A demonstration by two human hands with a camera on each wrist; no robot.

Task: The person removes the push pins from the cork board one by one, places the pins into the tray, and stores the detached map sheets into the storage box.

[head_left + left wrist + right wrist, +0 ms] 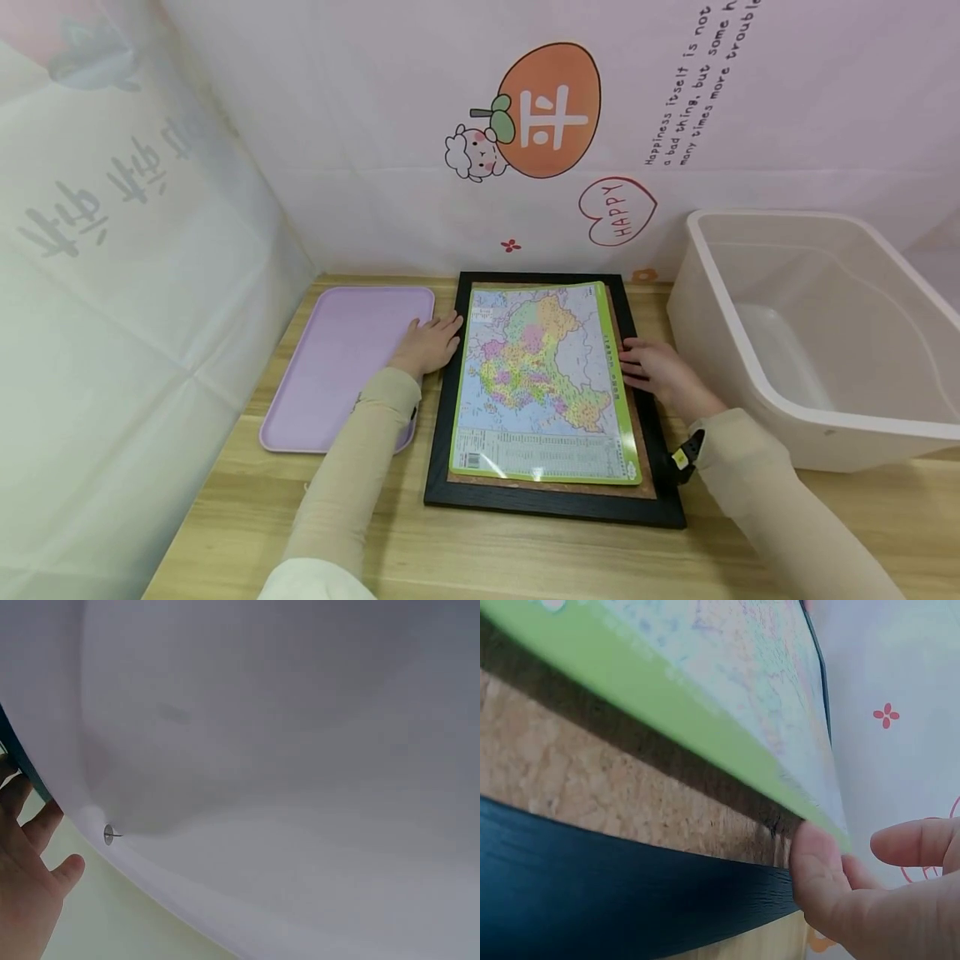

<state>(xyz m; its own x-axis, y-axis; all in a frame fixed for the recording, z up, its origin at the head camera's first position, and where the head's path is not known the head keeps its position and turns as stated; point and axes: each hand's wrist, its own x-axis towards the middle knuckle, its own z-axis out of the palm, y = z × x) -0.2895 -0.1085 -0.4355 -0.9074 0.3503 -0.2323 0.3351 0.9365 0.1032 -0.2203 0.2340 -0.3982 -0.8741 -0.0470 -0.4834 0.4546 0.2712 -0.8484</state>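
Note:
A map sheet (536,383) with a green border lies on a cork board (622,776) set in a black frame (555,510). My left hand (427,346) rests on the left side of the frame, fingers loosely extended. At the right edge of the map, my right hand (660,375) touches the sheet with its fingertips. The right wrist view shows those fingertips (817,844) at the green border, over the cork, with the thumb held apart. A pushpin (110,835) with its needle showing lies on the purple tray (352,333), near the left hand.
A large white plastic bin (720,317) stands close to the right of my right hand. The wooden table (405,550) runs up to a printed white backdrop (390,150) behind the frame and along the left side.

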